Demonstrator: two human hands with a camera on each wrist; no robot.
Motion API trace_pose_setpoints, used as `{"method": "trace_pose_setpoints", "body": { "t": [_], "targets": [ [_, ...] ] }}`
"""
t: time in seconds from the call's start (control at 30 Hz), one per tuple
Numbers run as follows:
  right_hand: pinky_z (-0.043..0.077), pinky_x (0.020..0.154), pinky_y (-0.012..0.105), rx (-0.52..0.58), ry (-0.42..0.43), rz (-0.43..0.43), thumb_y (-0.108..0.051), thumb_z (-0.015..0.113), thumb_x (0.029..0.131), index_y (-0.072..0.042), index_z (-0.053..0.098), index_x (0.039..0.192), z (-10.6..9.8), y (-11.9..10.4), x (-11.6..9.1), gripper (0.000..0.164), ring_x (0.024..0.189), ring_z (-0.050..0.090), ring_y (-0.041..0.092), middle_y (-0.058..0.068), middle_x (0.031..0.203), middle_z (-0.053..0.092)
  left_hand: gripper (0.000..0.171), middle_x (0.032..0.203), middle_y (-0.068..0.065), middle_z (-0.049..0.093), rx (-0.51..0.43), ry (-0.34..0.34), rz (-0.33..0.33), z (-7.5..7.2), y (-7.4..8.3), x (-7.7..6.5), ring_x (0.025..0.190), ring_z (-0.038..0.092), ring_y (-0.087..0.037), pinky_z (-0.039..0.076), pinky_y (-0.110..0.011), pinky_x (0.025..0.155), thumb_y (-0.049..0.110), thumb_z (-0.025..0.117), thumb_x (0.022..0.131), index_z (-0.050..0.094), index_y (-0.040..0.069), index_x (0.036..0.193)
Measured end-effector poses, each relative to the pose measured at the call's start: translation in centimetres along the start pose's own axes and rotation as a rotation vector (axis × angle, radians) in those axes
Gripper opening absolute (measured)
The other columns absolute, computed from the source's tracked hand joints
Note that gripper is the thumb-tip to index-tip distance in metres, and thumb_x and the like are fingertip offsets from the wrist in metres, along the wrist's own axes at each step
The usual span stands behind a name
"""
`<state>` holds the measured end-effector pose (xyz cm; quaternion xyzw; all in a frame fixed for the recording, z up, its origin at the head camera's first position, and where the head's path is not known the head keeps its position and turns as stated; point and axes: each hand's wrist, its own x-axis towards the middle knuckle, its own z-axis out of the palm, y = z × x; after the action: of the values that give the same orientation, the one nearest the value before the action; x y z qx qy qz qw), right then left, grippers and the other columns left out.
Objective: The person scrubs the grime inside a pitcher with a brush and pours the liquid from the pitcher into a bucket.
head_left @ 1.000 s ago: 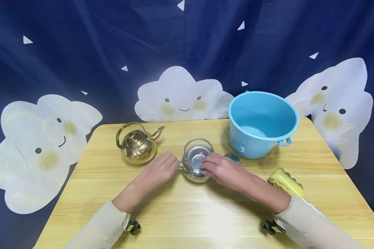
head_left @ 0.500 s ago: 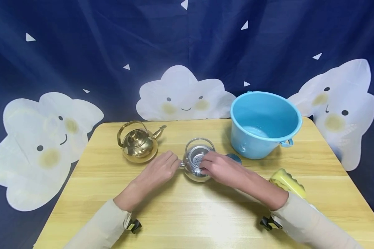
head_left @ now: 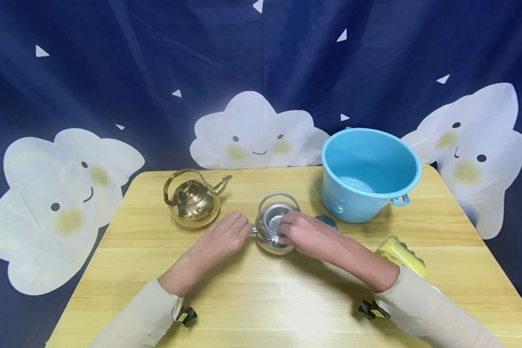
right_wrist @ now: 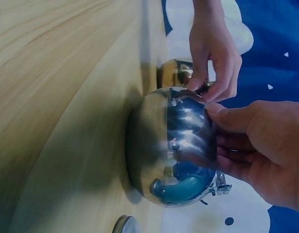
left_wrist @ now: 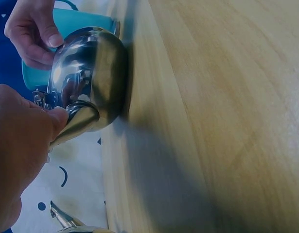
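Observation:
A small silver teapot (head_left: 271, 244) with an upright hoop handle sits on the table. Its lid is off, and a perforated metal strainer (head_left: 275, 223) shows inside its mouth. My left hand (head_left: 228, 234) pinches the spout (left_wrist: 82, 119) between thumb and fingers. At the opposite side, my right hand (head_left: 309, 234) has its thumb and fingers on the strainer's rim at the pot's mouth, partly covering the strainer. In the right wrist view, that hand's thumb (right_wrist: 224, 114) lies along the edge of the opening. Behind the right hand lies the round lid (head_left: 327, 221).
A brass-coloured teapot (head_left: 193, 208) with its lid on stands at the back left. The light blue bucket (head_left: 350, 205) occupies the back right. A yellow sponge brush (head_left: 402, 256) lies near the right forearm. A dark curtain (head_left: 261, 48) hangs behind the table.
The right hand and forearm have shifted slightly inward over the strainer's edge. The left hand keeps its pinch on the spout, and the silver teapot stays in place on the table.

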<state>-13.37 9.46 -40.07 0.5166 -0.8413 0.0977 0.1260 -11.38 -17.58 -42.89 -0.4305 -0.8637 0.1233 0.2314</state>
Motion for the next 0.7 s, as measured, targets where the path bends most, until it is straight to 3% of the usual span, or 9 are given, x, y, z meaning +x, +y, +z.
{"method": "trace_pose_setpoints", "body": {
  "t": [0.7],
  "targets": [
    [0.061,0.079,0.022,0.042,0.021,0.046,-0.021,0.082,0.088,-0.009,0.076,0.095,-0.15,-0.28,-0.13,0.015,0.086,0.066,0.012,0.001,0.091,0.071,0.016,0.101,-0.006,0.066,0.014,0.014,0.006,0.33,-0.15,-0.12,0.091,0.057,-0.017,0.054,-0.025,0.081,0.002,0.065,0.095,0.066,0.001,0.112]
  ]
}}
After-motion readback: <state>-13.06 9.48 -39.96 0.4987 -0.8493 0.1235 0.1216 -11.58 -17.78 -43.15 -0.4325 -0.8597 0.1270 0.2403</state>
